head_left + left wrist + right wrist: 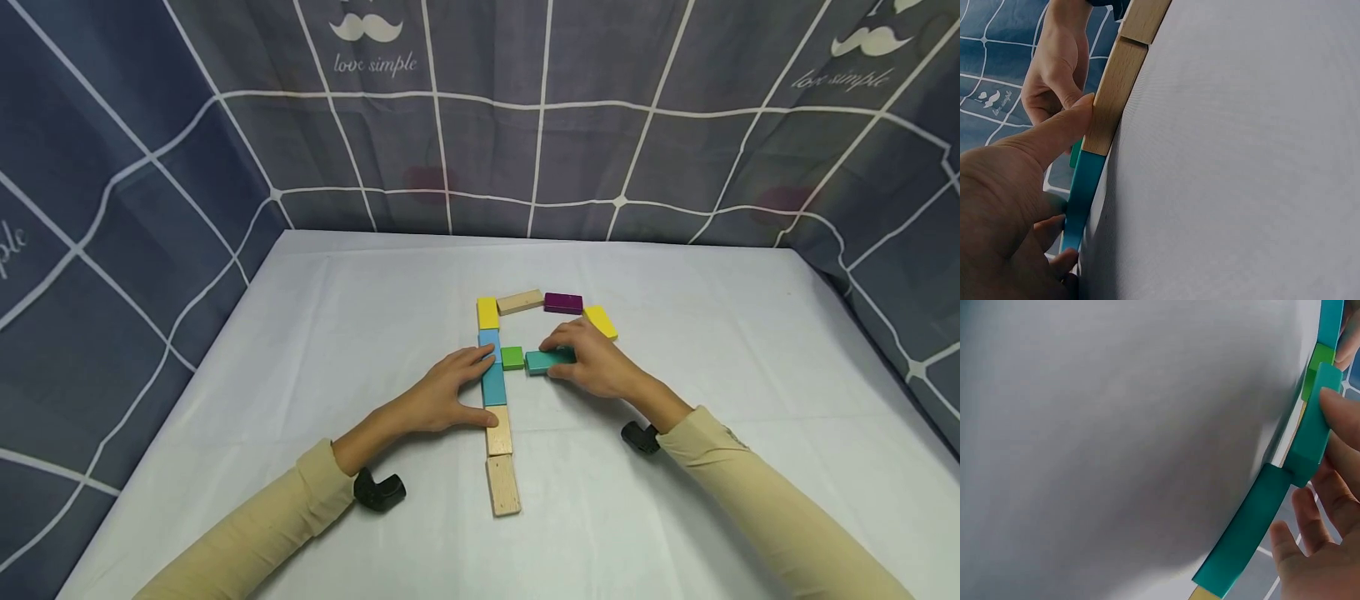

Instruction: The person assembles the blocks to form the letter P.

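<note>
My right hand (596, 362) pinches a teal wooden block (543, 361) between thumb and fingers. In the right wrist view, a second teal block (1242, 531) lies behind it; in the head view my hand hides that one. A small green block (512, 358) sits just left of the held block and touches the column. My left hand (438, 396) rests along the column's left side, its fingers on a light blue block (488, 338) and near a darker blue block (493, 387). Its thumb touches a plain wooden block (498, 442).
A yellow block (487, 313) tops the column and another plain block (503, 487) ends it. A tilted plain block (520, 302), a purple block (563, 303) and a slanted yellow block (601, 322) curve rightward. All lie on a white-covered table (345, 317) before a dark checked curtain (487, 150).
</note>
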Available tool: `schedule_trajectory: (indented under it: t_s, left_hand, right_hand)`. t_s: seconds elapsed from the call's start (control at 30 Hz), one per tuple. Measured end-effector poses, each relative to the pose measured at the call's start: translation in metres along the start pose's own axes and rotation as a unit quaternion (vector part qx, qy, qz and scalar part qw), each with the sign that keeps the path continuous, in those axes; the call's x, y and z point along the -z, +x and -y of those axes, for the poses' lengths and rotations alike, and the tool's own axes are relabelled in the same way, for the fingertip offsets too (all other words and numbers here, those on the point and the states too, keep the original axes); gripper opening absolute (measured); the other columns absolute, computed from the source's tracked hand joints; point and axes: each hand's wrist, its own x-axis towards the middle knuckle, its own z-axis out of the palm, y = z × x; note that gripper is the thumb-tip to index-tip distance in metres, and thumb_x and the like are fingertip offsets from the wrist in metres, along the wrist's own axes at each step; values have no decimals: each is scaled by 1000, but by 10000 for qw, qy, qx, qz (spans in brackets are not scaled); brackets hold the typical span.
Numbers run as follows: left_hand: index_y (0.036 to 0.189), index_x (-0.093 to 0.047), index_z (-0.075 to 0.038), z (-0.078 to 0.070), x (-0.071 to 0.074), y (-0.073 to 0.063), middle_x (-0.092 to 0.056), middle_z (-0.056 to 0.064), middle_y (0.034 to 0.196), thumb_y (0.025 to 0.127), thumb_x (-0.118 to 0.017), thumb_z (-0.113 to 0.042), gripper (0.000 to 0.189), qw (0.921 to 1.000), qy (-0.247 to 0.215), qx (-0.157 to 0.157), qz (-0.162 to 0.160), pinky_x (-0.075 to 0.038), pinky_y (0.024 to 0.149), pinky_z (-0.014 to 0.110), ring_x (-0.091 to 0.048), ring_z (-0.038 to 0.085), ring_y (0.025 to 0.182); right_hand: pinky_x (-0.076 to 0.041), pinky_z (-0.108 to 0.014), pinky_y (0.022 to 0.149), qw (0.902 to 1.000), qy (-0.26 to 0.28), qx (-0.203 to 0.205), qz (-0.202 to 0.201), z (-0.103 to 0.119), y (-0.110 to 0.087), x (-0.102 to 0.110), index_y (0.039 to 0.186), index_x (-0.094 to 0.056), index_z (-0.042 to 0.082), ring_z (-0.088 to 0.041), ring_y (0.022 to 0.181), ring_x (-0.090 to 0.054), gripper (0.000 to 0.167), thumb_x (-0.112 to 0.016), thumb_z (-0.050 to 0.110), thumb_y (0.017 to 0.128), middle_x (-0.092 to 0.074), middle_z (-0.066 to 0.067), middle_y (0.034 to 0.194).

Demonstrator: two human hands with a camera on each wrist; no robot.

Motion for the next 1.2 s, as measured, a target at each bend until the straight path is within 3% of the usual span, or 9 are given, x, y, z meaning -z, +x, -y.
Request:
schedule_trajectory:
  t_s: [0.57, 1.07, 1.2]
  left_hand:
    - [152, -35, -3, 1, -1, -1, -23, 7, 162, 82, -80, -44, 94, 10000, -24, 21, 3, -18, 116, 53, -17, 33, 147]
    - [153, -35, -3, 1, -1, -2, -23, 6, 162, 81, -80, -44, 94, 10000, -53, -6, -9, -18, 116, 53, -17, 32, 147]
    - [153, -34, -3, 1, -1, -2, -23, 6, 162, 81, -80, -43, 94, 10000, -89, 26, -2, -17, 116, 52, -16, 31, 147]
  right_hand:
    - [-40, -47, 96, 9995, -278, 121, 124, -1, 4, -1, 112, -73, 1, -33, 113, -49, 29, -76, 1, 83, -68, -10, 111]
    - [-40, -49, 98, 9999, -122, 44, 59, -1, -2, 1, 120, -69, -1, -33, 119, -48, 37, -76, 4, 84, -65, -12, 121]
    - [-39, -50, 99, 9997, 116, -161, -110, 1, -8, 8, 123, -66, -2, -32, 120, -47, 39, -75, 5, 85, -64, -12, 124]
